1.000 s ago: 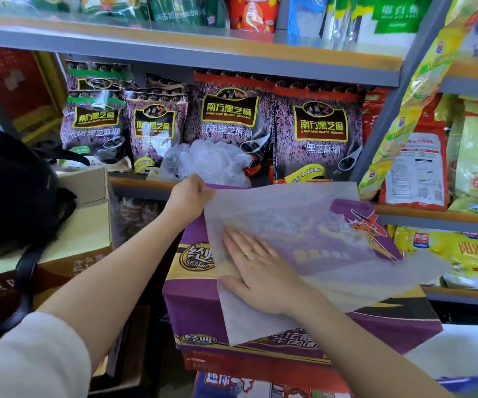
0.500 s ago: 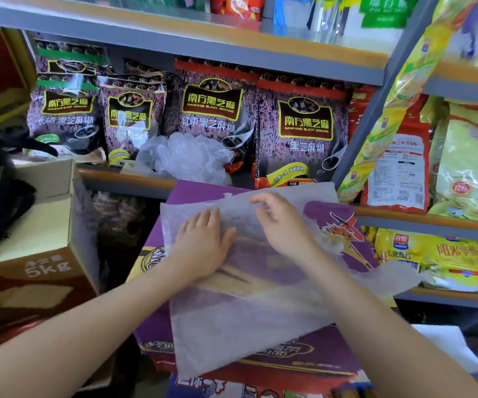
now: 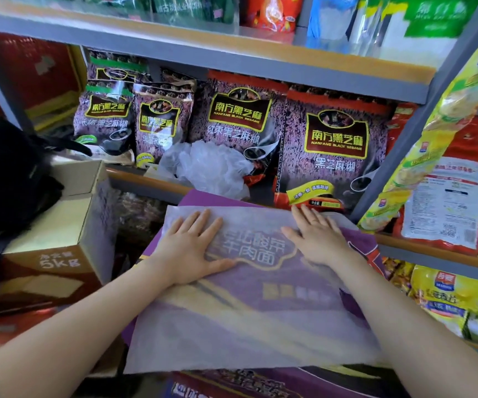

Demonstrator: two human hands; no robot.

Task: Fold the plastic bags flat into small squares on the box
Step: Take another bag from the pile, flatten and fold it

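Note:
A translucent white plastic bag [image 3: 249, 320] lies spread flat on top of a purple printed box [image 3: 364, 242], covering most of its lid. My left hand [image 3: 192, 248] presses palm down on the bag's upper left part, fingers spread. My right hand [image 3: 318, 239] lies flat on the bag's upper right part near its far edge, fingers spread too. Neither hand grips the bag. A crumpled heap of clear plastic bags [image 3: 209, 165] rests on the shelf just behind the box.
Grey shelving [image 3: 232, 53] holds black sesame packets [image 3: 335, 145] behind the box and yellow and red packets [image 3: 444, 196] to the right. At the left, a brown 5kg carton [image 3: 60, 248] carries a black bag [image 3: 5, 173] with a strap.
Both hands have slid apart across the bag, the left to its upper left, the right to its upper right. The bag now lies flatter and squarer on the box.

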